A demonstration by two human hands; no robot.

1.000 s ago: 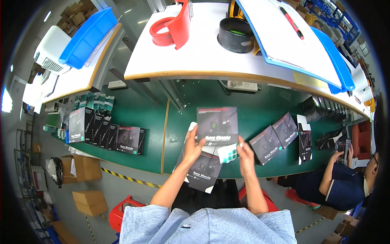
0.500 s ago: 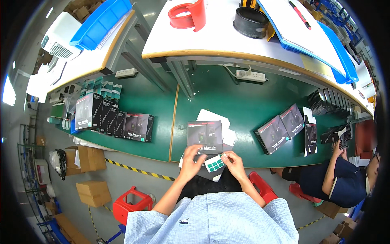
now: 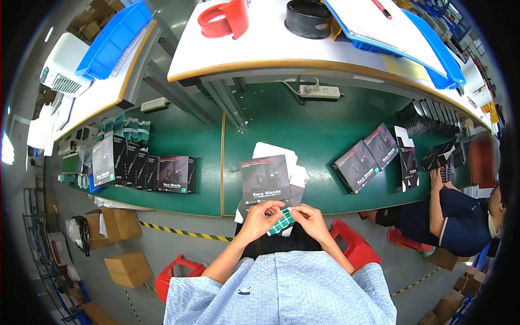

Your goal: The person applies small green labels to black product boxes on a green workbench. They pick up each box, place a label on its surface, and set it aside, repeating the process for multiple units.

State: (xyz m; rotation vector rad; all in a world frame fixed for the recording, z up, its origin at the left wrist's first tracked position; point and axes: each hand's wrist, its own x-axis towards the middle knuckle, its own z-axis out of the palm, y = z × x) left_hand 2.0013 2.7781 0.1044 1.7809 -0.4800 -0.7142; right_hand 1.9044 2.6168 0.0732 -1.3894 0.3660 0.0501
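Note:
A small white sheet of green stickers (image 3: 280, 222) is held slanted over the table's near edge, in front of my body. My left hand (image 3: 260, 221) grips its left side between thumb and fingers. At the sheet's upper right corner, my right hand (image 3: 309, 220) has thumb and forefinger pinched together. Just beyond my hands lies a dark printed box (image 3: 264, 179), face up, on several white and grey flat sheets (image 3: 275, 153). My left fingers partly cover the box's near edge. Whether a sticker has come loose cannot be made out.
Dark boxes (image 3: 174, 174) stand in a row at left, and more boxes (image 3: 356, 167) lean at right. A raised white shelf (image 3: 244, 54) crosses the far side. Red stools (image 3: 353, 246) flank me. At far right a person (image 3: 460, 222) handles dark items.
The sticker sheet has tilted more steeply, its right end raised, and my fingers have come closer together on it. The whole view has shifted slightly; the boxes stay in place.

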